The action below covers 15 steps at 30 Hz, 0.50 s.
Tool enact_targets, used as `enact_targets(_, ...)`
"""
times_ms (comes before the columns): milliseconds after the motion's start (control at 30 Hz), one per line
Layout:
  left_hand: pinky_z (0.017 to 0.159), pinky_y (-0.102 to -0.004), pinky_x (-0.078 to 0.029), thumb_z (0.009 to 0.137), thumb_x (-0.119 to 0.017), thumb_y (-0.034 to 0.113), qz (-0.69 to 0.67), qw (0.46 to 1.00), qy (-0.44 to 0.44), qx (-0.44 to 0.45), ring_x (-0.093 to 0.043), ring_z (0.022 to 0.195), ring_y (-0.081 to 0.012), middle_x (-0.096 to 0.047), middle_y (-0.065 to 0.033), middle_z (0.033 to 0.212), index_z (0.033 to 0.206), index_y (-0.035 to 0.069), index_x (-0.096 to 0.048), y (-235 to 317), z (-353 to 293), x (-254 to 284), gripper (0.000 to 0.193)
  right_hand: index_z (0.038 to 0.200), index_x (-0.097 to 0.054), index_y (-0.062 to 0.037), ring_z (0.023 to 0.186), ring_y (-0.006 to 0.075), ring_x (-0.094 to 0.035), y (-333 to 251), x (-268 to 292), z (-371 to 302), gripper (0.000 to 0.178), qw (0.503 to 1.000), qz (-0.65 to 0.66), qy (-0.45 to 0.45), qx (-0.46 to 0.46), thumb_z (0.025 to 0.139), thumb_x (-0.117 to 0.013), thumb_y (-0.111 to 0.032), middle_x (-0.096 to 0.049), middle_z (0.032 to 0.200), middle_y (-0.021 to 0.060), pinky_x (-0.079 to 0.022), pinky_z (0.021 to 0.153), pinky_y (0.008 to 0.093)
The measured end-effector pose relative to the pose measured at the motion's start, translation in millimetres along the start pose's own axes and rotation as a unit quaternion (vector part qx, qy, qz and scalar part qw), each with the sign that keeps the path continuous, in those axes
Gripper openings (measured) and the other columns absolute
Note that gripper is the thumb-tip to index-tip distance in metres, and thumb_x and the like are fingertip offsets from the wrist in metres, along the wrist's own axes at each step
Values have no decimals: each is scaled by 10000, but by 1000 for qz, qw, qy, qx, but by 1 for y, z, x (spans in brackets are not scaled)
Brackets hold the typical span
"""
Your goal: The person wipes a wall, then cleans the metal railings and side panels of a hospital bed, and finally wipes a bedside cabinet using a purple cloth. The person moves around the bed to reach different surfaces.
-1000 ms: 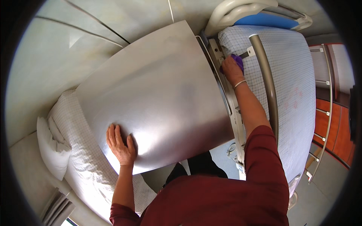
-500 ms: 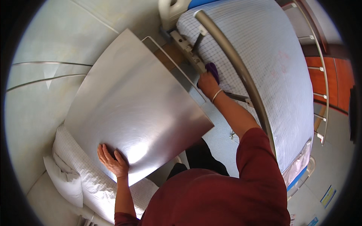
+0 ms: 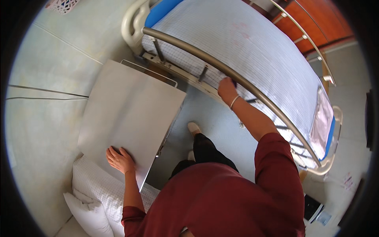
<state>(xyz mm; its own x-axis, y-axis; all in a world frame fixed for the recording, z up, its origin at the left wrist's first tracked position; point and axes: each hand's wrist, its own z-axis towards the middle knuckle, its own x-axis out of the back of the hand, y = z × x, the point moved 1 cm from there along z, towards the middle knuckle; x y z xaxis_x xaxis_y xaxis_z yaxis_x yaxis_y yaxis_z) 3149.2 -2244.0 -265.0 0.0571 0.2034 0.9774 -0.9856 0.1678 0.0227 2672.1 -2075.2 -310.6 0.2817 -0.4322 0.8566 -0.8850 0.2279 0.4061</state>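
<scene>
Two hands are spread far apart here, each on a different piece of furniture. Largest in view is the hospital bed (image 3: 260, 51), which runs across the upper right with a light checked sheet over its mattress and a blue headboard panel (image 3: 164, 10) at its top left end. Along its near edge curves the grey side rail (image 3: 252, 89), bowed by the lens from the head end down to the foot. Next in size is the silver tabletop (image 3: 130, 114), a flat rectangular panel tilted toward you on the left, with a thin metal edge bar along its far side. Below it lies a white quilted pillow (image 3: 92, 193), partly tucked under the panel's lower corner. Between the panel and the bed, the pale floor (image 3: 215, 130) shows your shoe (image 3: 193, 128) and dark trouser leg.

Your right hand (image 3: 227, 89) reaches up to the bed's edge just beneath the rail, knuckles toward you, fingers curled around a small purple thing (image 3: 233, 83) that barely shows past them; you cannot tell how tightly it is held. A thin bracelet circles that wrist. Your left hand (image 3: 119, 160) lies flat and open on the lower corner of the tabletop, fingers spread, holding nothing, palm pressed on the surface near the pillow.
</scene>
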Motion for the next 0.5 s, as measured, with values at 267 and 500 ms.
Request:
enact_targets(267, 972, -423, -302, 884, -459, 343, 33, 999, -22, 25, -360, 1201, -276, -403, -81, 1296, 1245, 84, -424, 8, 2, 1, 446, 933, -595, -85, 951, 314, -527, -9, -43, -199, 302, 878, 448, 77, -149, 639, -658, -56, -582, 921, 111, -418, 841, 398)
enact_targets(500, 962, -431, -307, 890, -432, 372, 44, 998, -47, 29, -333, 1220, -257, -379, -64, 1307, 1239, 98, -418, 6, 3, 1, 444, 954, -606, 28, 719, 172, -601, 11, -85, -229, 247, 337, 762, 252, -492, 811, -597, -174, -633, 837, 90, -489, 614, 309)
